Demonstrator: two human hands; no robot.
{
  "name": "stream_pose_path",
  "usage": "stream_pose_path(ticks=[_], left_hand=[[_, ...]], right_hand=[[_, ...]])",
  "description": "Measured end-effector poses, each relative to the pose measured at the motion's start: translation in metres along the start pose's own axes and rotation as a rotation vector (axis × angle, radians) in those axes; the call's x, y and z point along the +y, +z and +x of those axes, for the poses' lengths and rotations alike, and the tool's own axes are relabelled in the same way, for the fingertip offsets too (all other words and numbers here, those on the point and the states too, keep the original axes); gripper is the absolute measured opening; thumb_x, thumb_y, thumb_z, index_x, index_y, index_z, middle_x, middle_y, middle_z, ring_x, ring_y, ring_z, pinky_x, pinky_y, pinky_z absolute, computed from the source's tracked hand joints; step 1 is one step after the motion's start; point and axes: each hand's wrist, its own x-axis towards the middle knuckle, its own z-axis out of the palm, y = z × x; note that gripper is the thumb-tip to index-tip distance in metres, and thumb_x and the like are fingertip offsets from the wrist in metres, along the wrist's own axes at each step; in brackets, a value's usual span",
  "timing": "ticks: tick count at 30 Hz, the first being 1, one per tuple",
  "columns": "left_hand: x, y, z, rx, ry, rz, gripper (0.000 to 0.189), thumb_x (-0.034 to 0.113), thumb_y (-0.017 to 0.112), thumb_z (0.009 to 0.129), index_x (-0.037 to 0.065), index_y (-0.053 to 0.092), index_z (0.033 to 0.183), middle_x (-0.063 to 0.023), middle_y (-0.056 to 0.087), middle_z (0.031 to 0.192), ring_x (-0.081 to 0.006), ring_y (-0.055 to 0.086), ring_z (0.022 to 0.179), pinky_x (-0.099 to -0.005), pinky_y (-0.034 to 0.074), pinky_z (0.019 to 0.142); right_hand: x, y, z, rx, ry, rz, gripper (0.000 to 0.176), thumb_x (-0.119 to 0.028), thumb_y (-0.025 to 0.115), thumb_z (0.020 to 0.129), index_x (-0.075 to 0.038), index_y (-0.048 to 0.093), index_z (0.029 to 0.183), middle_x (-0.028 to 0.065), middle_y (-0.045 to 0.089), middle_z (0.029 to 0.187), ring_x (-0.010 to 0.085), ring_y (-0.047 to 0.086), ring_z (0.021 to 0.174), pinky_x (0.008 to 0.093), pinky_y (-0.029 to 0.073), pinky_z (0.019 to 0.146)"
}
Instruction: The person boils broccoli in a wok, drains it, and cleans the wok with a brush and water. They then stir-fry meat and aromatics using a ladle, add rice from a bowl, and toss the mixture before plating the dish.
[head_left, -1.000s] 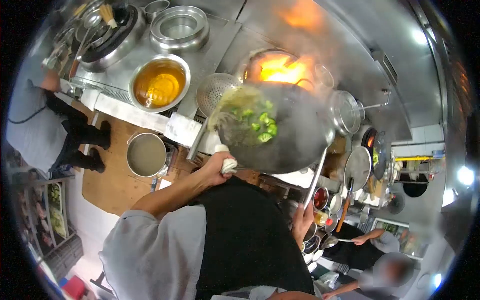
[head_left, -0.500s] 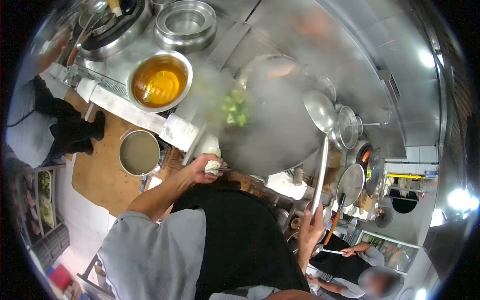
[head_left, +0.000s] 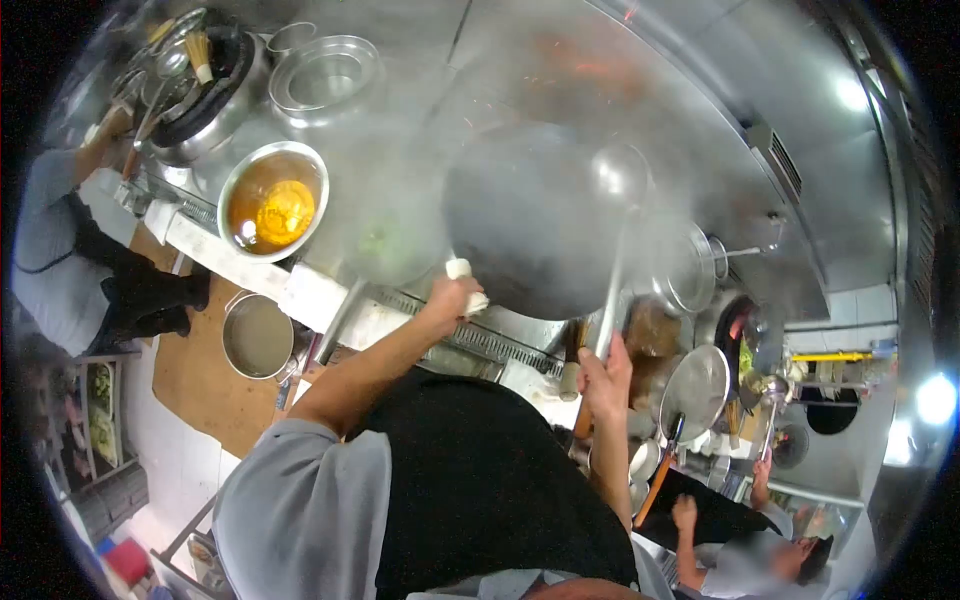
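Observation:
My left hand [head_left: 452, 300] is closed on the near-left edge of a large dark wok [head_left: 530, 230], with a folded white cloth [head_left: 460, 270] in its grip. The wok is tilted, and thick steam veils part of it. A long-handled metal ladle [head_left: 612, 290] is in my right hand [head_left: 605, 380], fingers wrapped around the lower handle. Its bowl hangs over the wok's right side, blurred by steam. Left of the wok, green food [head_left: 380, 242] shows faintly through the steam; what it rests in is hard to make out.
A metal bowl of amber liquid [head_left: 230, 200] stands on the left counter. Below it is a pot of cloudy liquid [head_left: 258, 337]. A mesh strainer [head_left: 697, 390] lies at right. Co-workers stand at far left [head_left: 60, 220] and lower right [head_left: 740, 560].
The wok has risen and tilted, and my left hand has moved up and right with it. My right hand and the ladle have shifted up and left. Steam now covers the greens more.

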Motion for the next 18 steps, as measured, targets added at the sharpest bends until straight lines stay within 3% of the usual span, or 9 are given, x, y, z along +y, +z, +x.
stream_pose_path(ticks=[4,6,8,11,13,15,16,17,18], left_hand=[[0.001,0.015,0.015,0.102,0.110,0.169,0.020,0.024,0.067,0.090,0.004,0.070,0.091,-0.0104,0.070,0.076,-0.0225,0.064,0.057,-0.0383,0.042,0.042],[0.017,0.024,0.008,0.002,0.079,0.415,0.028,0.032,0.062,0.097,0.006,0.071,0.100,-0.0082,0.070,0.085,-0.0209,0.065,0.067,-0.0372,0.051,0.055],[-0.026,0.013,0.066,-0.083,0.215,0.121,0.033,0.036,0.062,0.104,0.008,0.063,0.120,-0.0077,0.069,0.095,-0.0189,0.069,0.080,-0.0366,0.057,0.065],[-0.023,-0.025,0.020,-0.280,0.383,0.075,0.051,0.042,0.071,0.095,0.004,0.065,0.129,-0.0108,0.073,0.106,-0.0255,0.072,0.089,-0.0419,0.057,0.075],[-0.035,-0.034,-0.005,-0.106,0.598,0.055,0.057,0.039,0.075,0.092,0.005,0.061,0.136,-0.0136,0.073,0.110,-0.0320,0.073,0.101,-0.0468,0.058,0.087],[-0.022,-0.077,-0.091,0.256,0.415,0.606,0.059,0.036,0.079,0.088,0.007,0.061,0.136,-0.0206,0.072,0.114,-0.0423,0.068,0.114,-0.0504,0.052,0.100],[-0.025,-0.095,-0.119,0.413,0.450,0.609,0.058,0.036,0.082,0.084,0.006,0.064,0.131,-0.0250,0.070,0.115,-0.0459,0.067,0.113,-0.0513,0.051,0.101],[-0.012,-0.115,-0.156,0.514,0.411,0.714,0.058,0.032,0.085,0.083,0.006,0.067,0.131,-0.0215,0.071,0.125,-0.0408,0.068,0.116,-0.0463,0.051,0.105],[-0.016,-0.138,-0.170,0.717,0.551,0.813,0.052,0.034,0.086,0.082,0.007,0.072,0.124,-0.0214,0.066,0.134,-0.0390,0.064,0.123,-0.0456,0.049,0.108]], right_hand=[[-0.019,0.033,0.038,-0.349,-0.023,-0.025,0.070,-0.004,0.066,0.098,-0.006,0.037,0.162,-0.0032,0.057,0.077,0.0065,0.052,0.054,0.0253,0.042,0.046],[-0.048,0.071,0.054,-0.556,-0.064,-0.069,0.068,-0.003,0.064,0.098,-0.006,0.041,0.161,-0.0030,0.055,0.077,0.0058,0.049,0.054,0.0245,0.041,0.048],[-0.064,0.118,0.073,-0.733,-0.132,-0.133,0.066,-0.003,0.064,0.097,-0.007,0.043,0.160,-0.0032,0.055,0.076,0.0056,0.048,0.054,0.0244,0.041,0.048],[-0.061,0.206,0.105,-0.895,-0.234,-0.234,0.066,-0.007,0.067,0.097,-0.007,0.046,0.159,-0.0016,0.057,0.079,0.0074,0.051,0.058,0.0263,0.043,0.052],[-0.044,0.261,0.124,-0.924,-0.237,-0.292,0.064,-0.010,0.069,0.095,-0.005,0.049,0.156,0.0024,0.062,0.087,0.0100,0.055,0.065,0.0286,0.048,0.059],[-0.040,0.303,0.128,-0.949,-0.219,-0.340,0.064,-0.011,0.070,0.095,-0.005,0.050,0.155,0.0056,0.066,0.094,0.0117,0.059,0.073,0.0302,0.051,0.066],[-0.046,0.315,0.121,-0.962,-0.148,-0.391,0.064,-0.011,0.070,0.094,-0.005,0.051,0.155,0.0052,0.067,0.093,0.0120,0.059,0.075,0.0302,0.052,0.067],[-0.053,0.328,0.113,-0.974,-0.077,-0.443,0.063,-0.012,0.071,0.094,-0.005,0.051,0.154,0.0049,0.067,0.093,0.0123,0.059,0.077,0.0303,0.052,0.069],[-0.048,0.339,0.109,-0.959,-0.107,-0.413,0.061,-0.012,0.070,0.094,-0.005,0.053,0.153,0.0036,0.065,0.088,0.0118,0.057,0.073,0.0303,0.051,0.065]])
